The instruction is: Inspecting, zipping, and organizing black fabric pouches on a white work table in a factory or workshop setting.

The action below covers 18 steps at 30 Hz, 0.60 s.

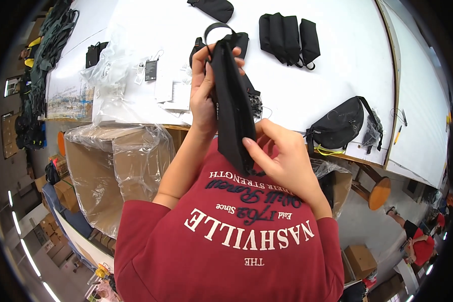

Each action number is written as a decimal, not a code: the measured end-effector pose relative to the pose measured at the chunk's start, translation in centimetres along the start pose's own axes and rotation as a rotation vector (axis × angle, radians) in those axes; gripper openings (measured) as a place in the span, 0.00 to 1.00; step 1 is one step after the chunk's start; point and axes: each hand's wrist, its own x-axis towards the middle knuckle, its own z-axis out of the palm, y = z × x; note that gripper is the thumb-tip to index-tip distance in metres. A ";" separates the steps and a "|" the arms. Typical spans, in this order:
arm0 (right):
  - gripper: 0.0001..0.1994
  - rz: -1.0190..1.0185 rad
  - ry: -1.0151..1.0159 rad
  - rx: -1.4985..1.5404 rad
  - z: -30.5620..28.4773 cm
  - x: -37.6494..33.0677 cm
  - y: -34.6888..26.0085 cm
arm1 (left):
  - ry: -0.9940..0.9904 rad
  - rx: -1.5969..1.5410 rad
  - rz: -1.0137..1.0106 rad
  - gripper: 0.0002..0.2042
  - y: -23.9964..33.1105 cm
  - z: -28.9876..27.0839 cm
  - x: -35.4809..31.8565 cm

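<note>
A slim black fabric pouch [230,108] with a loop strap at its upper end is held upright in front of my chest. My left hand [204,103] is closed around its upper part, thumb on the near side and fingertips showing past the far edge. Lower down, my right hand [288,157] has its thumb on the pouch's right edge, with the other fingers curled and partly hidden. Behind the pouch, more black fabric items [242,43] lie on the white table [337,65], partly covered by it and my hand.
Several black pouches [282,39] lie together at the far right, another [214,7] at the far edge. A black waist bag [340,123] rests near the right front edge. Tags [151,70] and clear plastic [117,68] lie left. A plastic-lined cardboard box [93,173] stands below; a round stool [379,193] is right.
</note>
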 end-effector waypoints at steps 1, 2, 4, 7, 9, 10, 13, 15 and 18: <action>0.08 0.002 0.002 0.000 0.2 -0.1 0.0 | 0.024 0.051 -0.028 0.17 0.2 0.2 -0.2; 0.07 -0.065 0.109 -0.126 0.4 0.0 0.0 | -0.032 0.064 -0.032 0.26 0.4 -0.1 0.1; 0.06 -0.152 0.266 -0.283 0.6 0.1 0.5 | -0.102 0.301 0.000 0.33 0.4 -1.0 -0.7; 0.06 -0.212 0.271 -0.360 0.2 0.6 1.4 | -0.202 0.700 -0.055 0.46 1.2 0.6 -2.4; 0.06 -0.147 0.245 -0.283 -0.2 0.9 1.5 | -0.169 0.440 -0.335 0.40 1.5 0.9 -2.2; 0.06 -0.088 0.265 -0.270 -0.4 1.0 1.8 | -0.168 0.438 -0.329 0.40 1.3 0.6 -2.2; 0.06 0.011 0.360 -0.329 -1.4 1.9 4.2 | -0.156 0.545 -0.292 0.32 -0.4 -1.8 -1.6; 0.06 0.044 0.424 -0.466 -1.6 3.2 7.3 | -0.153 0.865 -0.276 0.29 -1.9 -5.1 -0.1; 0.07 -0.025 0.559 -0.412 0.3 6.5 13.8 | 0.031 0.893 -0.337 0.21 -4.7 -11.3 2.3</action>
